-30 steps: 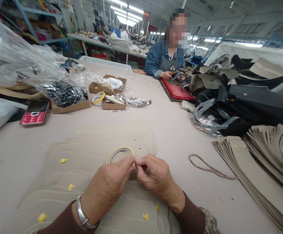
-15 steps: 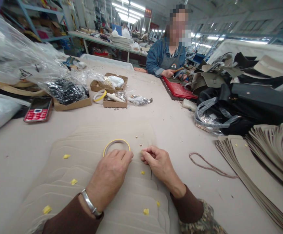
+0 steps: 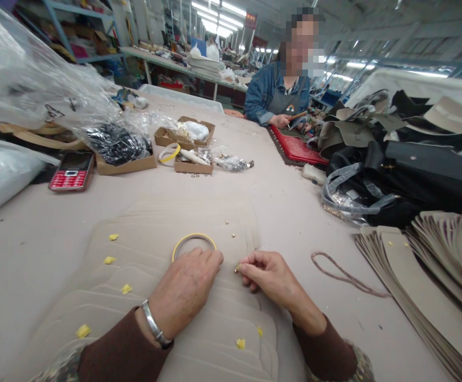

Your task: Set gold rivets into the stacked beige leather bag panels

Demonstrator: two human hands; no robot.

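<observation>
My left hand (image 3: 191,281) is closed over the near edge of a thin roll of yellow tape (image 3: 194,236), above a fanned stack of beige bag pieces (image 3: 151,318). A silver bracelet (image 3: 153,323) circles that wrist. To the right, my right hand (image 3: 268,276) pinches a small scrap of yellow tape (image 3: 237,267) between thumb and forefinger. Right at those fingertips shows a tiny gold stud (image 3: 236,271). Two similar studs (image 3: 233,235) sit farther up the stack. Yellow tape bits (image 3: 126,288) dot the left side, with others (image 3: 241,344) at lower right.
A red-keyed phone (image 3: 70,172) and small cardboard boxes (image 3: 193,168) lie beyond the stack. A cord loop (image 3: 346,273) and fanned strips (image 3: 398,265) are at right, below black bags (image 3: 425,175). Across the table, a co-worker (image 3: 278,95) holds a tool over a red block (image 3: 296,148).
My right fingertips have moved toward me, from near the upper studs to the yellow bit below them, where a stud now shows. My left hand stays on the roll. The view shifted slightly.
</observation>
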